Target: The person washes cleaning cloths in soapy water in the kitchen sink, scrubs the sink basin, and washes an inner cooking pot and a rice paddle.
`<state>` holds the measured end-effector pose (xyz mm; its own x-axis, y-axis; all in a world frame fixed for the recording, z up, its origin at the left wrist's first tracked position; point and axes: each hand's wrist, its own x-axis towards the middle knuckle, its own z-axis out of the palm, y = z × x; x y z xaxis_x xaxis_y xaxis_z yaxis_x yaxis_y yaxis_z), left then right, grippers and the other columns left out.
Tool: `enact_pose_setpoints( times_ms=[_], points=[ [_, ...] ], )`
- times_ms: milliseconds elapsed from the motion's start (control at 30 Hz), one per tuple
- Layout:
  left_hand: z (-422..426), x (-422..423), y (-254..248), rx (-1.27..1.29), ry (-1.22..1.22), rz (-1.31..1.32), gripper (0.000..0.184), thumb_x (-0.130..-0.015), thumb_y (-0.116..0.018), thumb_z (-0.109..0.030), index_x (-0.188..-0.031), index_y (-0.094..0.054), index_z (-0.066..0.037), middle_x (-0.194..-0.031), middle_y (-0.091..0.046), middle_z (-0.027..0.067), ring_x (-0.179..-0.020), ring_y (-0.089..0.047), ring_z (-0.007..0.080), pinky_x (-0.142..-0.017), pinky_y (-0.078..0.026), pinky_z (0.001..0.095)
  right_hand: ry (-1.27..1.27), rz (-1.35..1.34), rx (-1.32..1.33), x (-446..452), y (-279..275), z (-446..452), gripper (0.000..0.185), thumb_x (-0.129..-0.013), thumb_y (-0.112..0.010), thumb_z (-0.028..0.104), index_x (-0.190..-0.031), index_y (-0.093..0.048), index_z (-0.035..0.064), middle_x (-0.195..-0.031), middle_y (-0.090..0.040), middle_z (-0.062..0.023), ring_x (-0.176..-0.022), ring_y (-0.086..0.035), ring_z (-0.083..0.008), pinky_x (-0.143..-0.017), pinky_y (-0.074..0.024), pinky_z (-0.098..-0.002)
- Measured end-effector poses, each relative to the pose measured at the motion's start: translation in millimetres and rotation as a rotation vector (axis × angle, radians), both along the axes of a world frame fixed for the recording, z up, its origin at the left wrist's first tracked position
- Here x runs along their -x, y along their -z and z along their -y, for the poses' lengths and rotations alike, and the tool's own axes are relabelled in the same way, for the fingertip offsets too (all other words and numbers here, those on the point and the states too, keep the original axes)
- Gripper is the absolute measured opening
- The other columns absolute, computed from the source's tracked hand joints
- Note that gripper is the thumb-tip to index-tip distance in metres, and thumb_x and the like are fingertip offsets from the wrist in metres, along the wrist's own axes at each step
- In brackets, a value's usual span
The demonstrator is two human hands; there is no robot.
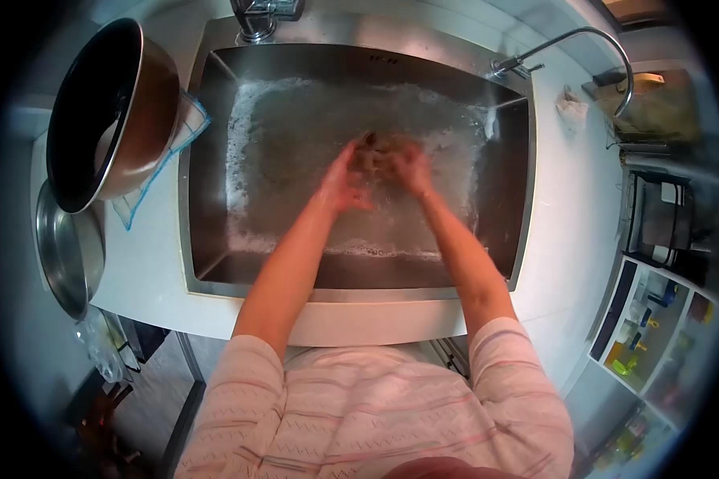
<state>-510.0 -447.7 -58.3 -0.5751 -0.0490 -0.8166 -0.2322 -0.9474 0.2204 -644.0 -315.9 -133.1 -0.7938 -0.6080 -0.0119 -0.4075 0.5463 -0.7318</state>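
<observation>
Both hands are in the cloudy, foamy water of a steel sink. My left hand is at the middle of the water, its thumb spread apart from its fingers. Facing it is my right hand, with fingers bent inward and smeared by motion. Between the two hands a brownish clump shows at the water's surface, partly hidden and too blurred to name. The fingertips of both hands are close to this clump; whether either one grips it does not show.
Left of the sink, a large brown pot with a dark inside sits on a blue-edged cloth. A metal basin stands nearby. A slim curved tap rises at the back right; another fixture is at the back left.
</observation>
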Motion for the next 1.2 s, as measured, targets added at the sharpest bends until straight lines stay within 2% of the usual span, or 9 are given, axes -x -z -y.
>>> enact_pose_setpoints(
  times_ms=[167,267,333,433,733,767,967,1033,1200],
  points=[
    [5.9,-27.8,29.8,-0.121,-0.109,-0.374,0.049,-0.084,-0.043,-0.048,-0.122,-0.04,-0.018,-0.106,-0.054,0.0194,-0.087,-0.054,0.0321,-0.076,-0.044,0.0416,-0.428,-0.114,-0.016,-119.9,-120.8,50.1,0.02,-0.07,-0.061,0.028,-0.082,-0.062,0.0129,-0.089,-0.057,-0.0138,-0.077,-0.058,-0.0334,-0.067,-0.0475,-0.0386],
    [-1.0,-27.4,81.1,0.741,0.111,-0.404,0.02,-0.084,-0.048,-0.026,-0.096,-0.052,-0.01,-0.088,-0.059,0.0128,-0.073,-0.056,0.0235,-0.064,-0.047,0.0321,-0.426,-0.506,0.078,-123.8,-98.2,60.1,0.014,-0.069,-0.061,0.024,-0.078,-0.061,0.0129,-0.076,-0.058,-0.0092,-0.066,-0.059,-0.0287,-0.06,-0.0469,-0.0378],
    [-4.1,-22.8,73.6,0.818,0.133,-0.346,0.016,-0.082,-0.049,-0.02,-0.087,-0.055,-0.006,-0.084,-0.059,0.0103,-0.072,-0.056,0.0219,-0.062,-0.047,0.0318,-0.158,0.138,0.0,-72.2,-56.2,67.4,0.019,-0.072,-0.06,0.025,-0.082,-0.063,0.009,-0.078,-0.06,-0.0109,-0.071,-0.06,-0.0277,-0.063,-0.0468,-0.0353],
    [-5.5,3.7,8.1,0.268,-0.117,-0.122,0.017,-0.08,-0.05,-0.015,-0.086,-0.06,-0.003,-0.083,-0.059,0.0119,-0.071,-0.057,0.0231,-0.059,-0.046,0.0342,-0.035,0.411,-0.231,-18.5,-54.8,51.9,0.03,-0.078,-0.057,0.029,-0.092,-0.061,0.0024,-0.083,-0.061,-0.0141,-0.08,-0.06,-0.0233,-0.068,-0.0468,-0.0332],
    [3.0,-2.3,5.4,0.014,-0.038,0.152,0.04,-0.083,-0.05,-0.035,-0.112,-0.048,-0.007,-0.107,-0.053,0.0093,-0.092,-0.053,0.0253,-0.083,-0.042,0.0435,0.178,0.787,0.057,26.2,-38.4,-8.3,0.037,-0.077,-0.059,0.025,-0.102,-0.054,-0.0019,-0.093,-0.062,-0.016,-0.083,-0.06,-0.0263,-0.071,-0.0475,-0.0363],
    [4.5,-5.7,-4.3,-0.036,-0.074,0.113,0.044,-0.084,-0.049,-0.034,-0.117,-0.044,-0.005,-0.109,-0.052,0.0104,-0.096,-0.052,0.0265,-0.086,-0.042,0.0411,-0.154,0.225,-0.013,-39.8,-35.8,29.0,0.031,-0.075,-0.058,0.026,-0.094,-0.059,0.0011,-0.085,-0.062,-0.0163,-0.08,-0.06,-0.0289,-0.069,-0.0471,-0.0369],
    [8.4,-36.3,26.8,0.657,0.024,-0.319,0.031,-0.086,-0.041,-0.02,-0.112,-0.048,-0.004,-0.1,-0.056,0.0081,-0.092,-0.053,0.0229,-0.083,-0.044,0.037,-0.343,0.006,0.083,-88.6,-78.7,55.5,0.024,-0.073,-0.061,0.031,-0.082,-0.062,0.0092,-0.082,-0.062,-0.0121,-0.079,-0.059,-0.0273,-0.068,-0.0466,-0.0386],
    [-5.5,-2.2,-48.3,0.063,-0.41,-0.04,0.021,-0.081,-0.049,-0.011,-0.099,-0.056,-0.003,-0.094,-0.058,0.0054,-0.083,-0.056,0.0193,-0.073,-0.047,0.0334,-0.171,0.038,0.062,-61.4,-73.6,67.2,0.023,-0.073,-0.062,0.03,-0.081,-0.062,0.0095,-0.082,-0.061,-0.0133,-0.079,-0.059,-0.0271,-0.07,-0.0458,-0.0393],
    [12.8,-1.8,8.9,0.76,-0.064,-0.07,0.028,-0.07,-0.056,-0.004,-0.098,-0.059,-0.003,-0.092,-0.059,0.007,-0.081,-0.055,0.018,-0.07,-0.045,0.0312,-0.306,-0.26,0.037,33.6,-94.8,7.4,0.024,-0.074,-0.061,0.029,-0.085,-0.066,0.0081,-0.098,-0.061,-0.0097,-0.09,-0.056,-0.0275,-0.074,-0.0454,-0.0355]
  ],
)
